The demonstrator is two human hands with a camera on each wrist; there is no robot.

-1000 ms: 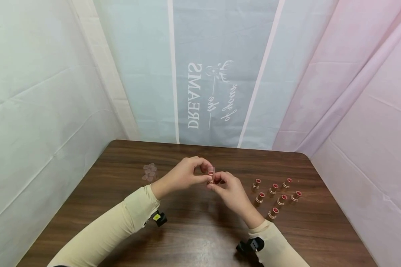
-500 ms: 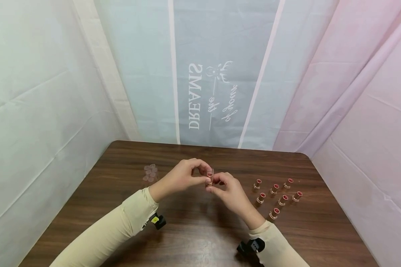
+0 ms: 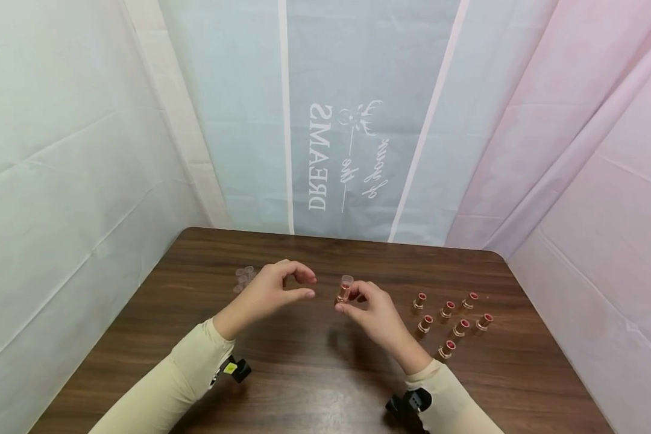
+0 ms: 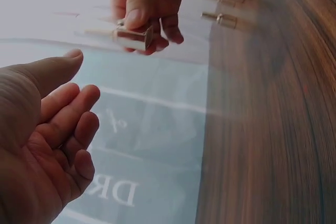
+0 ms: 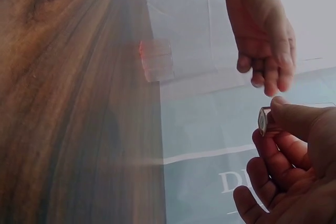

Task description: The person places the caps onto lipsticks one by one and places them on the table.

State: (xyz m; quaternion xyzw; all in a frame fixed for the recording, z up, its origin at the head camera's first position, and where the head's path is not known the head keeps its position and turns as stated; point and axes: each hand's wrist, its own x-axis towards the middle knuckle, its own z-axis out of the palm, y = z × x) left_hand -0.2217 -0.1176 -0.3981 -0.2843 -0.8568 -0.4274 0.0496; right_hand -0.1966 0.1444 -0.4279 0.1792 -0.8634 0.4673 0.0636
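My right hand (image 3: 374, 308) pinches a lipstick (image 3: 344, 290) by its rose-gold base, between thumb and fingers. It is held above the table, nearly upright, with a clear cap (image 3: 347, 279) over its red top. The left wrist view shows the base of the lipstick (image 4: 132, 39) side-on under the right thumb. Apart from it, to the left, my left hand (image 3: 268, 290) has nothing in its grasp, thumb and fingers spread loosely. Behind that hand, a cluster of clear caps (image 3: 243, 279) lies partly hidden on the table.
Several uncapped lipsticks (image 3: 461, 328) stand upright to the right of my right hand on the dark wooden table (image 3: 304, 386). A pale blue cloth (image 3: 352, 181) with white lettering hangs behind the far edge. White cloth (image 3: 76, 181) hangs at the left.
My left hand has let go of the lipstick's capped top and moved left toward the clear caps. My right hand still holds the lipstick in nearly the same place.
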